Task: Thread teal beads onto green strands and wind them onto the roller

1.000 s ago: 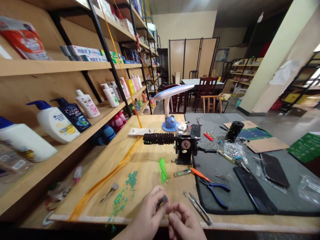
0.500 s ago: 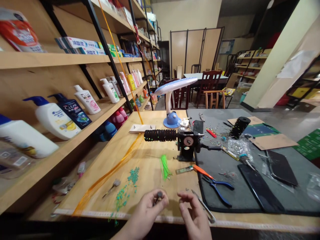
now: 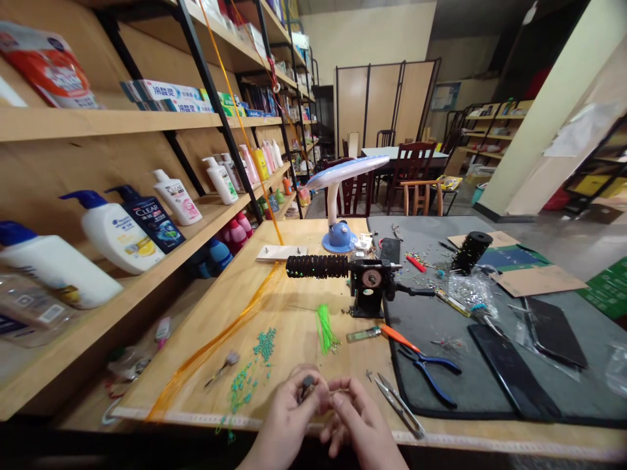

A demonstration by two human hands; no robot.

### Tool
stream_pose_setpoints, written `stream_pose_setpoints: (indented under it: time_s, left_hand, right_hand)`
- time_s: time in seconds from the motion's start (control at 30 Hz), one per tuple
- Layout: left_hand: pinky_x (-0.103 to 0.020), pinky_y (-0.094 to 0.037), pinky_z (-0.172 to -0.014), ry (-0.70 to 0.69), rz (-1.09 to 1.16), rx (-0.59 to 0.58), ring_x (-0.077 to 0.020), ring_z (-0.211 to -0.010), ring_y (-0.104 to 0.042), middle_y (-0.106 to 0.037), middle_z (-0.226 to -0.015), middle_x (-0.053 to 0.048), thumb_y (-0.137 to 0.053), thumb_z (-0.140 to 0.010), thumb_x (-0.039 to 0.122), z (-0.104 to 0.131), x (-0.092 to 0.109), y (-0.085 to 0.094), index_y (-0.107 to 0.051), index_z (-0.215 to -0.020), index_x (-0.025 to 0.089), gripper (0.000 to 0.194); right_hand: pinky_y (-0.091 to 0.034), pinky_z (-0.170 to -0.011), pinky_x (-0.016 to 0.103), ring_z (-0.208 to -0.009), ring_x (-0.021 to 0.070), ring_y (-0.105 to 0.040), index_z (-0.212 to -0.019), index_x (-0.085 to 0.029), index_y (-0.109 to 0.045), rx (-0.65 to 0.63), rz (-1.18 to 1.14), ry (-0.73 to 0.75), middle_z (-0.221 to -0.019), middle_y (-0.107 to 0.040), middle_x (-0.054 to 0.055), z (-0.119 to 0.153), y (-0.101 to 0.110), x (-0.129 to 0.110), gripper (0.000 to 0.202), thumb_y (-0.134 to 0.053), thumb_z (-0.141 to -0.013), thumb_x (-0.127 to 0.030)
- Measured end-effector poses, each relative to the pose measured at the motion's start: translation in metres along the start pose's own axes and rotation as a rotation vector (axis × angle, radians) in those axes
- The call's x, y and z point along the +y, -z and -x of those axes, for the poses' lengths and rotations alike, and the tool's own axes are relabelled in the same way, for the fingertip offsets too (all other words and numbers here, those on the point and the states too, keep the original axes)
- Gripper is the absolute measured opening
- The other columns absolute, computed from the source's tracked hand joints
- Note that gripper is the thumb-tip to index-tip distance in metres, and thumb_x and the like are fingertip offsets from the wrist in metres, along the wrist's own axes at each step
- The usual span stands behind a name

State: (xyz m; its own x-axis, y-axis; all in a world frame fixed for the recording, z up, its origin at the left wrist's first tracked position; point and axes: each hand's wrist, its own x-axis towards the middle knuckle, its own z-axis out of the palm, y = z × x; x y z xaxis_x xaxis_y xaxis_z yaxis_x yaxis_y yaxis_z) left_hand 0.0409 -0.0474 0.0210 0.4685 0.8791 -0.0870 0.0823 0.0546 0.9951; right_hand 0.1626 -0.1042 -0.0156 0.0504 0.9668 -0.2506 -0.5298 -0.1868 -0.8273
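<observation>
At the table's front edge, my left hand (image 3: pixel 289 411) is closed on a small dark round-ended piece (image 3: pixel 307 381); its exact kind I cannot make out. My right hand (image 3: pixel 355 414) meets it, thumb and forefinger pinched at the left fingertips. Whatever lies in that pinch is too small to tell. Just right of my right hand lie metal thread snips (image 3: pixel 400 406), blades parted. Beyond my hands is a bundle of bright green strands (image 3: pixel 326 329). To the left are turquoise beads on green threads (image 3: pixel 245 385) and a small grey-tipped tool (image 3: pixel 223 367).
A black winder (image 3: pixel 367 290) with a crank and ribbed roller stands mid-table, a blue lamp (image 3: pixel 337 238) behind it. Blue pliers (image 3: pixel 434 372), an orange-handled tool (image 3: pixel 399 337) and a phone (image 3: pixel 512 369) lie on the grey mat. Orange threads (image 3: pixel 220 333) run along the left, beside bottle shelves.
My right hand has moved left to my left hand, and its fingers have closed into a pinch. The snips show more fully now. The left hand keeps the dark piece.
</observation>
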Motion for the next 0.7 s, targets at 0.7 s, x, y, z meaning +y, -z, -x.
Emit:
stream_pose_setpoints:
  time_s: [0.7]
  left_hand:
    - [-0.019, -0.010, -0.036, 0.498, 0.322, -0.091, -0.0029, -0.039, -0.030, -0.051, -0.063, 0.005, -0.064, -0.074, 0.054, 0.039, -0.071, 0.006, -0.050, -0.072, 0.019, 0.038]
  right_hand:
    - [-0.008, -0.030, 0.016, -0.027, 0.0007, -0.013, -0.065, -0.024, -0.038, 0.110, 0.058, -0.106, -0.033, -0.026, -0.018, 0.018, 0.010, 0.063, 0.062, -0.062, -0.058, -0.080]
